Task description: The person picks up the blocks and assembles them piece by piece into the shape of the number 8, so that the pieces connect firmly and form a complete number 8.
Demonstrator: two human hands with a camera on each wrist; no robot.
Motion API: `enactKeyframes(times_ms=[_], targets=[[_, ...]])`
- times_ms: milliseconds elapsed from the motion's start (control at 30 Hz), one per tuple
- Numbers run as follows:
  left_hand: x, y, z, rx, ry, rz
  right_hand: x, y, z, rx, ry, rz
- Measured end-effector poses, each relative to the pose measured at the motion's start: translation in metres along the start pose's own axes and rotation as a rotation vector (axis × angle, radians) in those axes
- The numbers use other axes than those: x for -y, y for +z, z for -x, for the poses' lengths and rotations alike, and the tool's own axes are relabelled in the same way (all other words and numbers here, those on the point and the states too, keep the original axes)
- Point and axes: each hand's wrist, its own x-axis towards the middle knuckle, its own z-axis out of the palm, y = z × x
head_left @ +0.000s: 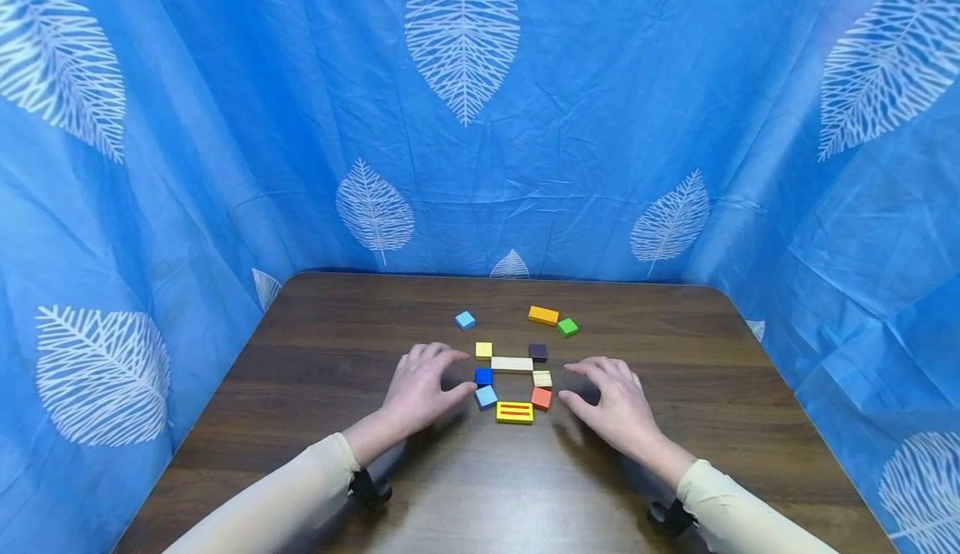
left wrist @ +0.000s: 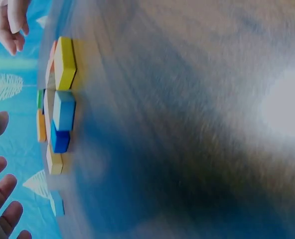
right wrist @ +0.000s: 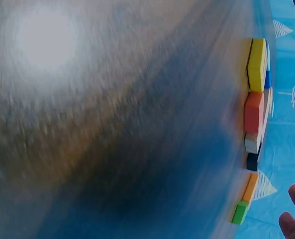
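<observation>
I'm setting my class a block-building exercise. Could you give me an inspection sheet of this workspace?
Surface: dark wood-grain table, with bright glare in both wrist views.
Job's things: nearer cluster of yellow block, dark block, long cream block, blue block, pale wood block, near light blue block, red block and striped yellow block; farther back, far light blue block, orange block and green block.
Clutter: nothing seen besides blocks.
Left grip: bare hand left of the cluster, holding nothing.
Right grip: bare hand right of the cluster, holding nothing.
Cables: nothing seen.
Surroundings: blue curtain with white leaf prints.
</observation>
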Motion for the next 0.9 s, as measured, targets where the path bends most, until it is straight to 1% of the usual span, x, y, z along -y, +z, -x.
enactKeyframes(times_ms=[133, 233, 300, 500, 600, 700, 900], targets=[[0.006, -0.005, -0.003, -0.003, 0.014, -0.052, -0.005, -0.003, -0.003, 0.021, -0.004, 0.027], [0.012, -0.006, -0.008, -0.001, 0.015, -0.067, -0.009, -0.003, -0.007, 0.024, -0.004, 0.042], [0.015, -0.007, -0.012, 0.002, 0.003, -0.069, -0.012, -0.003, -0.011, 0.026, 0.0, 0.049], [0.024, -0.007, -0.025, 0.01, -0.055, -0.027, -0.019, -0.001, -0.025, 0.037, 0.034, 0.059], [0.028, -0.006, -0.032, 0.016, -0.07, 0.0, -0.023, 0.0, -0.033, 0.043, 0.051, 0.065], [0.03, -0.006, -0.038, 0.028, -0.071, 0.012, -0.028, 0.0, -0.042, 0.047, 0.068, 0.073], [0.035, -0.003, -0.051, 0.063, -0.043, 0.019, -0.036, 0.001, -0.06, 0.055, 0.11, 0.085]])
